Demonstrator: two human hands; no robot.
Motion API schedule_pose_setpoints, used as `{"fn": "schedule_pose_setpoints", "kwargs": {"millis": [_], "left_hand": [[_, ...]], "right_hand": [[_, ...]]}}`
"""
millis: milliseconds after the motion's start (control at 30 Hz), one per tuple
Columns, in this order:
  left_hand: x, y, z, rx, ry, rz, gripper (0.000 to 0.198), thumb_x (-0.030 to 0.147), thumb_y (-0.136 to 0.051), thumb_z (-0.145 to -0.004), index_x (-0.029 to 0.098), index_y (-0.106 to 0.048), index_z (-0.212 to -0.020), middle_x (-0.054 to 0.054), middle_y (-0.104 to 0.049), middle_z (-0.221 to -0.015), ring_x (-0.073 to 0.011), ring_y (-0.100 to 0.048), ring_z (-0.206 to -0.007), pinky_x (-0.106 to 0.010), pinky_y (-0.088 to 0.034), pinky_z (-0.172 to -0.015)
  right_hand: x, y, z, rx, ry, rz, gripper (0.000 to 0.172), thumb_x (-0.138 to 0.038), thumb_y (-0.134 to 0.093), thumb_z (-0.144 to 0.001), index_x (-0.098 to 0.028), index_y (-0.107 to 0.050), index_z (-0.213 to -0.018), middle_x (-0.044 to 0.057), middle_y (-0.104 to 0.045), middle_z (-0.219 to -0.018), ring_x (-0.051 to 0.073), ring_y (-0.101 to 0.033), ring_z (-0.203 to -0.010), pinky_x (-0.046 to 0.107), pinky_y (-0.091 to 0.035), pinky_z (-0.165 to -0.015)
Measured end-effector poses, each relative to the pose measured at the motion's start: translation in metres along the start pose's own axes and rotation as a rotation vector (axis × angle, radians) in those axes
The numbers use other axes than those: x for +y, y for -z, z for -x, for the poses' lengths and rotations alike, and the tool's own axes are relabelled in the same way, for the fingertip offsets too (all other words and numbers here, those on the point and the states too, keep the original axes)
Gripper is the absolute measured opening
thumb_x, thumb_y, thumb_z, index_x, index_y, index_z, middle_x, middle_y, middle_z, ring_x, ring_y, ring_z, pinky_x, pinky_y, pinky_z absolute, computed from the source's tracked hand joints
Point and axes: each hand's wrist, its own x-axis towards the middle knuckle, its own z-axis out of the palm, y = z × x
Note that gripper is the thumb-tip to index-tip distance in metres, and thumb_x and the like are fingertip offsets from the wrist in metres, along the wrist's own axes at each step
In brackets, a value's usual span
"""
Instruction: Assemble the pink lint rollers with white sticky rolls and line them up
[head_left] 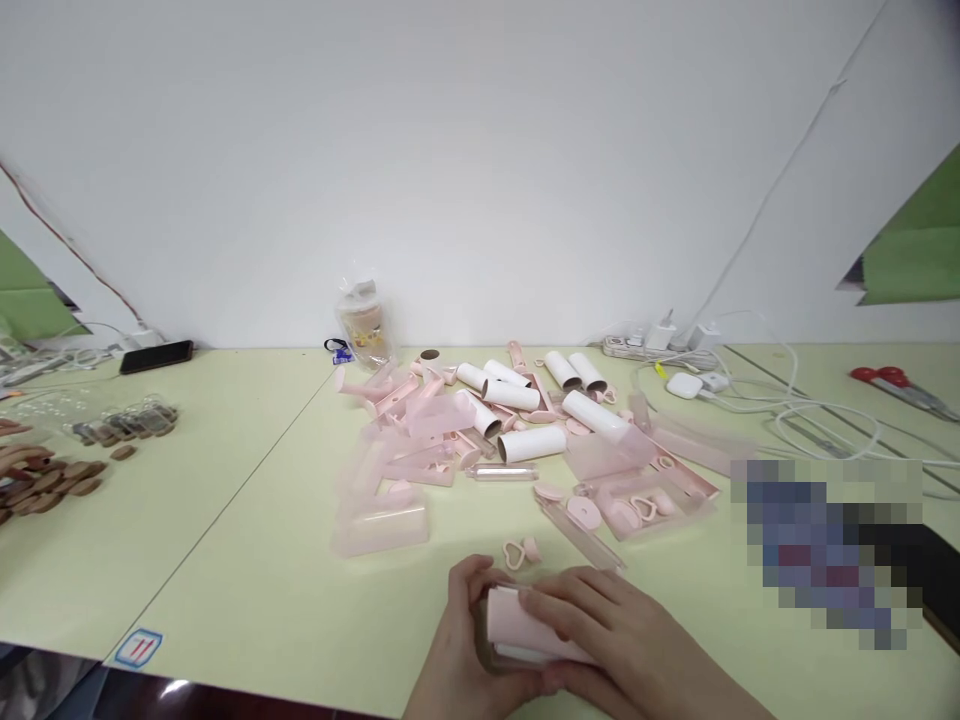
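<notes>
Room leftward over table [285,560], pink parts [583,513] ahead

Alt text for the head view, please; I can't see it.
The left hand and right hand hold a pale pink piece over a light table; beyond lie white tubes and loose pink parts.

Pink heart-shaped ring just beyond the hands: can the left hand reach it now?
Likely yes: nothing covers the ring, though the left hand would first have to leave the pink piece.

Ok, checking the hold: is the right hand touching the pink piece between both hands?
Touching: head view shows the right hand curled onto the pink piece.
</notes>
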Motion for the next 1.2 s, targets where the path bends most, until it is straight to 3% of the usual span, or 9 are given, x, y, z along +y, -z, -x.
{"fn": "schedule_pose_setpoints", "kwargs": {"millis": [133,300,433,533,600,667,800,1000,1200], "left_hand": [[0.003,0.002,0.001,0.011,-0.004,-0.008,0.085,0.012,-0.081,-0.047,0.028,-0.032,-0.114,0.000,-0.057,-0.104,-0.0216,-0.055,-0.100,-0.037,-0.041,-0.094],[0.002,0.005,0.001,-0.033,-0.030,-0.058,0.074,0.017,-0.077,-0.053,0.025,-0.037,-0.114,-0.003,-0.056,-0.106,-0.0221,-0.052,-0.103,-0.035,-0.041,-0.092],[-0.001,0.011,0.003,-0.087,0.006,-0.154,0.075,0.015,-0.076,-0.052,0.024,-0.042,-0.117,-0.005,-0.052,-0.110,-0.0245,-0.051,-0.102,-0.038,-0.041,-0.091],[0.004,0.012,0.005,-0.109,-0.035,-0.317,0.062,0.010,-0.075,-0.049,0.023,-0.053,-0.105,-0.004,-0.054,-0.107,-0.0253,-0.050,-0.101,-0.038,-0.039,-0.091],[0.010,0.010,0.004,-0.119,-0.045,-0.384,0.057,0.008,-0.074,-0.048,0.022,-0.055,-0.100,-0.003,-0.055,-0.103,-0.0250,-0.050,-0.099,-0.037,-0.039,-0.089],[0.017,0.007,-0.001,-0.106,-0.042,-0.426,0.055,0.007,-0.072,-0.051,0.022,-0.055,-0.101,-0.003,-0.055,-0.102,-0.0247,-0.049,-0.099,-0.036,-0.040,-0.088],[0.026,0.007,-0.021,-0.087,-0.087,-0.497,0.052,0.009,-0.069,-0.057,0.023,-0.053,-0.105,-0.003,-0.055,-0.106,-0.0247,-0.047,-0.104,-0.036,-0.039,-0.090],[0.030,0.008,-0.051,-0.051,-0.112,-0.537,0.049,0.015,-0.067,-0.062,0.021,-0.051,-0.108,-0.005,-0.054,-0.106,-0.0247,-0.049,-0.103,-0.035,-0.040,-0.089],[0.034,0.007,-0.052,-0.038,-0.149,-0.526,0.073,0.024,-0.075,-0.056,0.019,-0.042,-0.121,-0.009,-0.048,-0.117,-0.0289,-0.040,-0.114,-0.040,-0.037,-0.094]], "right_hand": [[-0.002,0.004,-0.001,-0.100,-0.076,-0.072,0.033,-0.026,-0.051,-0.088,-0.026,-0.047,-0.121,0.005,-0.059,-0.119,0.020,-0.055,-0.106,0.032,-0.047,-0.084],[-0.007,0.014,0.000,-0.129,-0.097,-0.102,0.040,-0.031,-0.052,-0.085,-0.028,-0.048,-0.124,0.008,-0.050,-0.131,0.026,-0.049,-0.115,0.038,-0.043,-0.090],[0.017,0.028,-0.004,-0.055,-0.240,-0.174,0.036,-0.033,-0.041,-0.090,-0.026,-0.047,-0.125,0.007,-0.058,-0.119,0.022,-0.055,-0.105,0.034,-0.046,-0.085],[0.044,0.031,-0.013,0.030,-0.376,0.129,0.026,-0.032,-0.048,-0.086,-0.017,-0.061,-0.102,0.013,-0.061,-0.107,0.028,-0.054,-0.099,0.040,-0.044,-0.080],[0.056,0.026,-0.020,-0.003,-0.407,0.347,0.019,-0.031,-0.057,-0.079,-0.015,-0.065,-0.081,0.016,-0.061,-0.102,0.033,-0.053,-0.096,0.044,-0.042,-0.078],[0.061,0.020,-0.027,-0.032,-0.436,0.424,0.015,-0.029,-0.062,-0.074,-0.014,-0.065,-0.072,0.016,-0.061,-0.097,0.033,-0.054,-0.091,0.044,-0.041,-0.076],[0.062,0.021,-0.038,-0.048,-0.452,0.364,0.011,-0.024,-0.059,-0.074,-0.016,-0.062,-0.067,0.011,-0.063,-0.087,0.028,-0.057,-0.086,0.038,-0.041,-0.074],[0.066,0.062,-0.033,-0.082,-0.570,0.186,0.025,-0.040,-0.045,-0.085,-0.020,-0.057,-0.075,0.001,-0.066,-0.067,0.017,-0.060,-0.059,0.024,-0.039,-0.048],[0.052,0.089,-0.021,-0.056,-0.499,-0.095,0.029,-0.050,-0.047,-0.085,-0.027,-0.057,-0.099,0.001,-0.066,-0.090,0.020,-0.060,-0.080,0.027,-0.044,-0.064]]}}
